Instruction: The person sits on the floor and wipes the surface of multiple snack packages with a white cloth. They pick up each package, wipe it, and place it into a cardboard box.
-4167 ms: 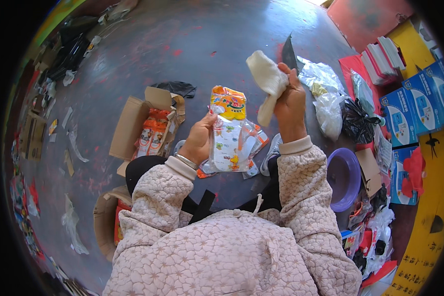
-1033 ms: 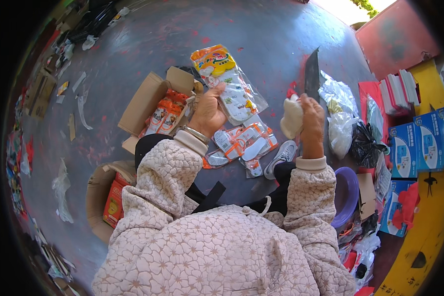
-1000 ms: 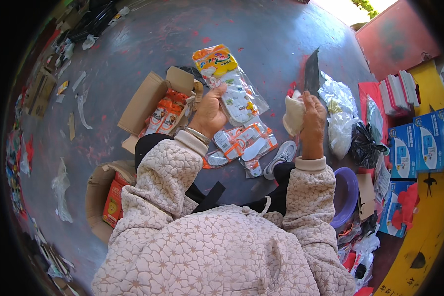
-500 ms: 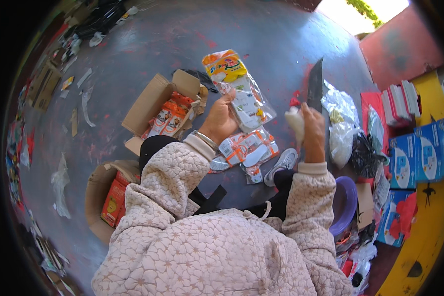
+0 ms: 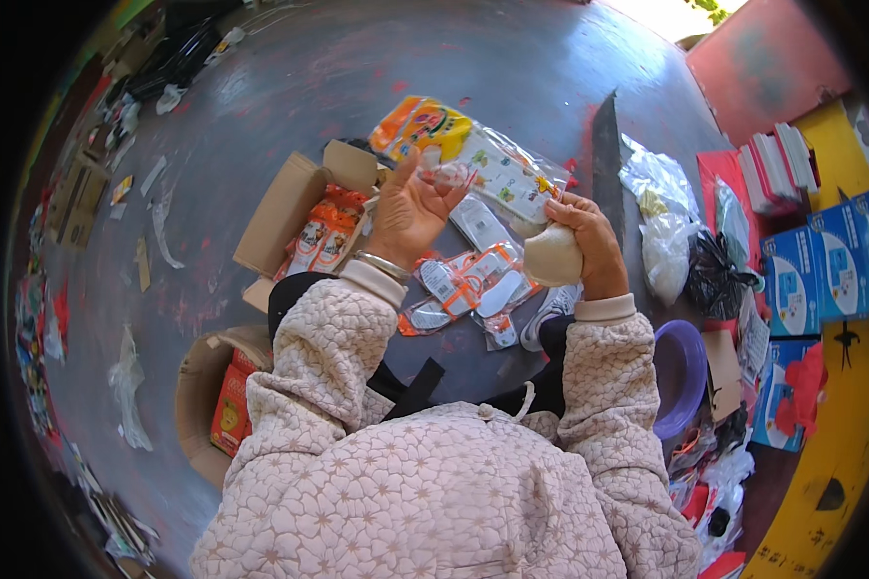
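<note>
Taking the middle of the view as the hub, a brown carton (image 5: 195, 400) with a red box (image 5: 230, 410) inside sits at 8 o'clock, and a flapped carton (image 5: 278, 214) holding orange-topped packets (image 5: 322, 232) at 10. The left hand (image 5: 406, 217) is between 11 and 12, palm turned up, fingers parted and half curled near a small clear scrap with red marks (image 5: 451, 176); whether it also grips the printed packet (image 5: 480, 160) behind it, I cannot tell. That packet, orange and yellow at its upper end, lies between 11 and 2, slanting down to the right. A second ago it stood more upright in the left hand, with the right hand (image 5: 589, 236) well apart; now it has swung over and its lower end meets the right fingertips. So both hands seem engaged at the packet, which suggests handling rather than a plain hold. Near the hub, wrapped packets (image 5: 463, 288) with orange edges lie below the hands. Between 2 and 3, the right hand is closed round a cream cloth-like piece (image 5: 550, 257). Beyond, between 3 and 4, stands a purple basin (image 5: 693, 386)
</note>
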Action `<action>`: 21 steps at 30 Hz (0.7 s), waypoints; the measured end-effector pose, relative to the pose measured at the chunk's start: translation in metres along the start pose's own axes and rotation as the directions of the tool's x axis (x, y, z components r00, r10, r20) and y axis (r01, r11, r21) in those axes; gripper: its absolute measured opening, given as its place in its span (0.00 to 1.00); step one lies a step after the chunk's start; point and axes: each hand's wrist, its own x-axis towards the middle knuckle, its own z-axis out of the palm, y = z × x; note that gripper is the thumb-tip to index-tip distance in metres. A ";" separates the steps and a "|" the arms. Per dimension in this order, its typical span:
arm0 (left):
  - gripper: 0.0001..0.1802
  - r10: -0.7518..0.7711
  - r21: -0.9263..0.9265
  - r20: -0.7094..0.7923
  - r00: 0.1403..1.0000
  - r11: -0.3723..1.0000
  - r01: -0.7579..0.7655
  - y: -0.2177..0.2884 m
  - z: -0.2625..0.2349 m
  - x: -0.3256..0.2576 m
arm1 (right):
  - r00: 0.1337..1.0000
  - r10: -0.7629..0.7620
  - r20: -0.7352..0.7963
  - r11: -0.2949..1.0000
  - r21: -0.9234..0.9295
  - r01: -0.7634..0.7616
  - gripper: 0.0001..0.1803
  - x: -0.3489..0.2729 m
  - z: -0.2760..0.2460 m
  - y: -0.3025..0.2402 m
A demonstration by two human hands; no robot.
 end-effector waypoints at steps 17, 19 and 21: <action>0.19 -0.233 -0.107 0.058 0.971 0.965 0.238 -0.046 -0.017 0.002 | 0.408 -0.894 0.185 0.090 -0.818 0.569 0.06 0.011 0.054 0.033; 0.20 -0.254 -0.103 0.125 0.959 0.958 0.268 -0.039 -0.018 0.002 | 0.483 -0.796 0.365 -0.135 -0.885 0.446 0.06 0.009 0.060 0.035; 0.22 -0.243 -0.115 0.131 0.961 0.959 0.258 -0.033 -0.009 0.000 | 0.505 -0.789 0.349 -0.223 -0.929 0.295 0.06 0.022 0.044 0.038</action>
